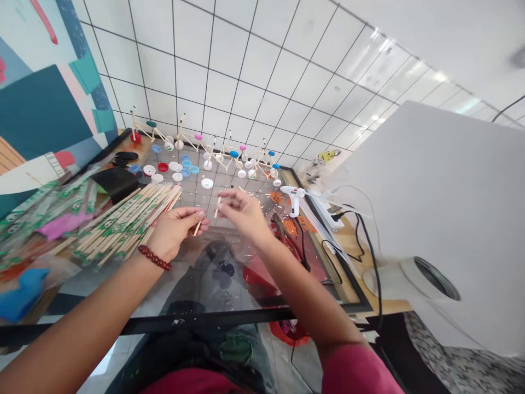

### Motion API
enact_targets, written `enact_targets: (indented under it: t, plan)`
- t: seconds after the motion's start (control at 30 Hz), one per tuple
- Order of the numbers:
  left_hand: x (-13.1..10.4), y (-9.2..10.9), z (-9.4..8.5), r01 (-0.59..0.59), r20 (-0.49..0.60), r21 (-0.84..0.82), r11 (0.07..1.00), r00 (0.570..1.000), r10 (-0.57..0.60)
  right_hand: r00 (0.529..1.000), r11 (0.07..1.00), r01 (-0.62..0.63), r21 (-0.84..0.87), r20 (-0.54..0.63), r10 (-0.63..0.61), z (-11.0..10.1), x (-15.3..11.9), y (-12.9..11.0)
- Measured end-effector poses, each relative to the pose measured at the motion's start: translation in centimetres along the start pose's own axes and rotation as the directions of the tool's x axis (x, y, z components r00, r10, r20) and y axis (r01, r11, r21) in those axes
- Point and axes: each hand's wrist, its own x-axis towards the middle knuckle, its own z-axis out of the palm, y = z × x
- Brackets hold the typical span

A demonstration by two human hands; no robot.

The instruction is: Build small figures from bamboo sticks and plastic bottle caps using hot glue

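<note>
Over the glass table, my left hand point(180, 227), with a red bead bracelet at its wrist, pinches a short wooden stick point(197, 227) between thumb and fingers. Close by on the right, my right hand point(240, 210) holds a small whitish stick piece point(217, 207) at its fingertips. The two hands are apart. Beside my left hand lies a pile of wooden chopsticks point(127, 224), many in green-printed wrappers. A white bottle cap point(207, 183) sits just beyond the hands.
Stick models with caps point(233, 154) line the back edge. Loose blue caps point(186, 172) lie before them. A white glue gun point(293, 200) stands at the right, near black cables point(363, 230). Plastic bags point(24, 219) cover the left side. A white cylinder point(410, 278) lies far right.
</note>
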Motion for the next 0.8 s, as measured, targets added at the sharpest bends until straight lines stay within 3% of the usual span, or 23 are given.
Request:
enact_targets:
  t: [0.07, 0.17, 0.27, 0.37, 0.47, 0.63, 0.73, 0.8]
  plan:
    - [0.2, 0.0, 0.0, 0.029, -0.001, -0.076, 0.997, 1.0, -0.03, 1.0, 1.0, -0.021, 0.015, 0.013, 0.021, 2.3, -2.3, 0.6]
    - [0.5, 0.1, -0.3, 0.01, -0.007, -0.106, 0.994, 1.0, -0.011, 0.999, 0.999, -0.04, 0.03, -0.032, 0.041, 4.0, -3.3, 2.1]
    - [0.5, -0.1, -0.4, -0.035, -0.025, -0.102, 0.994, 0.999, 0.033, 0.996, 0.999, -0.043, -0.025, -0.08, 0.041, 4.2, -2.6, 3.2]
    - [0.5, -0.5, -0.2, -0.046, -0.022, -0.083, 0.995, 0.999, 0.044, 0.989, 0.989, 0.023, -0.149, -0.143, -0.044, 3.9, -2.1, 3.7]
    - [0.4, -0.6, -0.4, -0.003, 0.063, -0.075, 0.997, 0.998, 0.007, 0.988, 0.978, 0.062, -0.199, -0.126, -0.088, 3.7, -2.1, 3.7]
    - [0.5, 1.1, -1.6, 0.195, 0.238, -0.057, 0.979, 0.955, -0.176, 0.987, 0.957, 0.111, -0.269, -0.082, -0.138, 3.7, -2.8, 3.2]
    - [0.9, 2.5, -2.5, 0.163, 0.149, -0.142, 0.976, 0.979, -0.142, 0.984, 0.926, 0.086, -0.369, -0.113, -0.137, 4.4, -3.4, 3.1]
    - [1.5, 3.1, -3.0, 0.103, 0.056, -0.241, 0.965, 0.994, -0.092, 0.992, 0.865, 0.121, -0.487, 0.032, -0.121, 5.3, -3.8, 3.1]
